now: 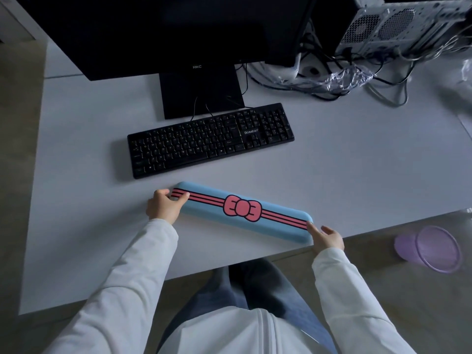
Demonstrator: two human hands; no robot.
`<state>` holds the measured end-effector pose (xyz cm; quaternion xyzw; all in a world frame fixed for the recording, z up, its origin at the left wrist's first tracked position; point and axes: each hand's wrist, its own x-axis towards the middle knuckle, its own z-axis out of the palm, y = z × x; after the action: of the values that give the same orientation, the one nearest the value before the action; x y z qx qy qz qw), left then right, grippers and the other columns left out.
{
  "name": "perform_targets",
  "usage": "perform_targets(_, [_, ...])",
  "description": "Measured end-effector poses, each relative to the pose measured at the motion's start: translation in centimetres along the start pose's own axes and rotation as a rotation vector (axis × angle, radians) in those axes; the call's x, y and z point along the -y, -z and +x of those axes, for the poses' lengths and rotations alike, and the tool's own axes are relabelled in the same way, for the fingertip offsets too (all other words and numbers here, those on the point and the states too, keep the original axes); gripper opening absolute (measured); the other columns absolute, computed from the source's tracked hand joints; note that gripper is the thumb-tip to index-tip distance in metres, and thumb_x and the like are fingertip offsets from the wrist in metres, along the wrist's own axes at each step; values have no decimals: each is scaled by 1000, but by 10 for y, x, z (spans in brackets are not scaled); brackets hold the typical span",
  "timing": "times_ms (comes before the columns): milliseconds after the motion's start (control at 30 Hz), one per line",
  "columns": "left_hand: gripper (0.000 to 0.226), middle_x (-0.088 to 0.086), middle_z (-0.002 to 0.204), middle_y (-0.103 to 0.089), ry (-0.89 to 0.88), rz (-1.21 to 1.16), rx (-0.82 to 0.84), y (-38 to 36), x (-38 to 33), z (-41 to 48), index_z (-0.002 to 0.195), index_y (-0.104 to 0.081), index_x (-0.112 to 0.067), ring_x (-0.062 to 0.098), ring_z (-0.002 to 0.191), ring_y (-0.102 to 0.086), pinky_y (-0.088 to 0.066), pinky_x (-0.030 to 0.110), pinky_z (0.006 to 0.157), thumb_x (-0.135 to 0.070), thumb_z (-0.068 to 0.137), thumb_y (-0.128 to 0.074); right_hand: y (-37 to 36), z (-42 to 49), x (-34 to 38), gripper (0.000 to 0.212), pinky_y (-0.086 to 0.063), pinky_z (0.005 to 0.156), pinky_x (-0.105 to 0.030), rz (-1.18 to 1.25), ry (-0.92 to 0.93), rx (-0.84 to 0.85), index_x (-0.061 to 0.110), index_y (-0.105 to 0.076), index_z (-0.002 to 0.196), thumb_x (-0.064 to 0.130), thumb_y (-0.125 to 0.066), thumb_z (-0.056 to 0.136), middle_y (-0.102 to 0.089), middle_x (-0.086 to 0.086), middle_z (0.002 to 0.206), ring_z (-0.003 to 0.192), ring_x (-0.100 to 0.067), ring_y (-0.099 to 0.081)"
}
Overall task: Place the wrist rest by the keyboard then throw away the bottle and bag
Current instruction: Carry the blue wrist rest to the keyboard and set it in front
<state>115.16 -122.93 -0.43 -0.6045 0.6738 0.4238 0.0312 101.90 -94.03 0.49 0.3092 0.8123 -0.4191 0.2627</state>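
Note:
A long blue wrist rest (204, 212) with pink stripes and a pink bow lies slanted on the white desk (357, 175), a short way in front of the black keyboard (209, 139). My left hand (164, 206) grips its left end, and my right hand (325, 237) holds its right end near the desk's front edge. A crumpled clear plastic bag (342, 79) lies among cables at the back right. More clear plastic (467, 70) shows at the right edge; I cannot tell whether it is the bottle.
A black monitor (163, 29) on its stand rises behind the keyboard. A computer case (398, 24) with tangled cables sits at the back right. A purple bin (431, 249) stands on the floor to the right of the desk. My legs are under the front edge.

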Motion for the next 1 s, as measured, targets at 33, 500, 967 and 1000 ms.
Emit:
perform_targets(33, [69, 18, 138, -50, 9, 3, 15, -2, 1, 1, 130, -46, -3, 34, 131, -43, -34, 40, 109, -38, 76, -67, -3, 2, -2, 64, -39, 106, -38, -14, -12, 11, 3, -46, 132, 32, -67, 77, -53, -17, 135, 123, -34, -51])
perform_targets(500, [40, 10, 107, -57, 81, -335, 56, -1, 14, 6, 103, -49, -11, 22, 93, -52, -39, 32, 79, -15, 72, -74, -13, 23, 27, 21, -55, 77, -38, -131, 119, 130, 4, -54, 91, 17, -65, 79, -52, -3, 68, 83, -26, -52])
perform_targets(967, [46, 21, 105, -68, 156, -401, -172, 2, 44, 1, 105, -59, 4, 30, 93, -64, -41, 32, 76, -22, 71, -75, -56, 48, 85, 38, -49, 77, -38, -426, 481, 176, -4, -67, 94, 29, -66, 73, -57, -12, 77, 76, -25, -56])
perform_targets(1000, [46, 22, 107, -68, 160, -391, -179, 1, 45, 1, 105, -59, 3, 33, 98, -65, -41, 32, 77, -23, 71, -75, -57, 49, 85, 37, -48, 75, -36, -434, 488, 176, -4, -67, 94, 28, -67, 74, -57, -12, 77, 76, -25, -56])
